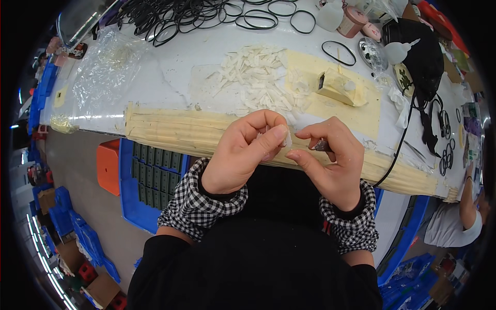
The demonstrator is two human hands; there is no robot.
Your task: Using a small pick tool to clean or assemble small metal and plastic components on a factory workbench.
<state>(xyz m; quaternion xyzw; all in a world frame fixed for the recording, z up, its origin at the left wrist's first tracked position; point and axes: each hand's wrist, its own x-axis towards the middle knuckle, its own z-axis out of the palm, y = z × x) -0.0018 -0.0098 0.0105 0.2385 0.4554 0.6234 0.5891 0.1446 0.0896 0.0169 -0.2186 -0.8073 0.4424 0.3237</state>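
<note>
In front of my chest, my left hand point(245, 152) is closed, with thumb and forefinger pinching a small whitish strip point(289, 141). Facing it, my right hand point(336, 157) curls its fingers round a small dark piece point(323, 146); its kind is mostly hidden in the palm. The thumb and forefinger of that hand are apart, close to the strip's free side. Just beyond both hands lies a loose pile of similar whitish strips point(257, 70) on the white table point(165, 77).
A taped block point(341, 89) rests on a yellow sheet point(369, 116). Black rubber rings point(186, 18) lie at the back. Clear plastic bags point(108, 64) are at left. Yellow padding point(170, 124) covers the near edge. Blue crates point(126, 175) stand below; another person point(454, 222) is at right.
</note>
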